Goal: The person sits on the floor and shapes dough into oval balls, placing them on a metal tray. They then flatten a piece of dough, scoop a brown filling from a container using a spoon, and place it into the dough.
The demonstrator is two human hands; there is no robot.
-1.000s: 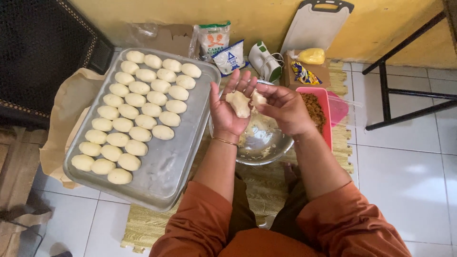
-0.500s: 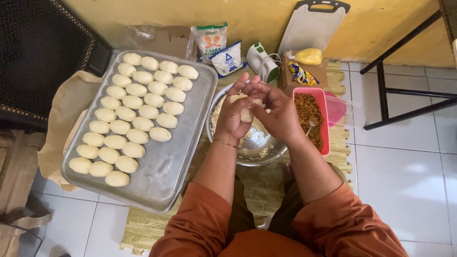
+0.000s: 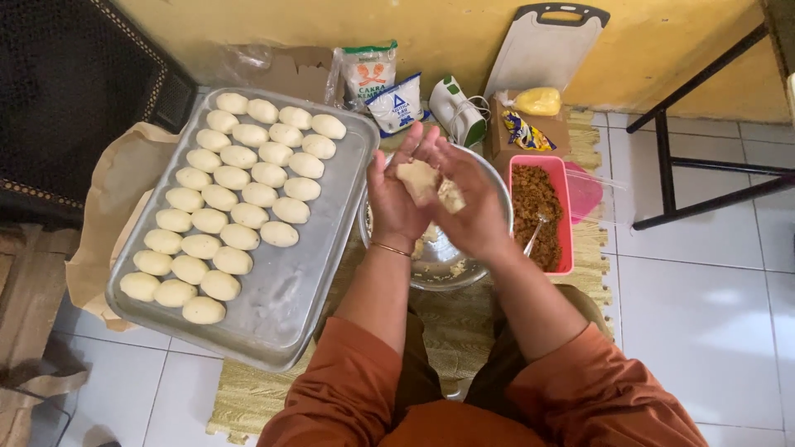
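Currently:
- left hand [image 3: 396, 203] and right hand [image 3: 474, 211]: fingers cupped around dough piece [image 3: 426, 182], above metal bowl [image 3: 439, 265].
- Step, probably: shaping/sealing.
- Next calls for placing it on tray [image 3: 310, 290], left of fingers, beside dough balls [image 3: 232, 199].

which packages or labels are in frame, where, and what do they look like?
Tall white plastic bag with green top band and orange picture: against the yellow wall, behind the metal tray.
Smaller white pouch with blue triangle mark: leaning just right of that bag.
Yellow plastic packet: on the brown cardboard box, by the wall.
Dark blue and yellow wrapper: on the same box, behind the pink rectangular tub.
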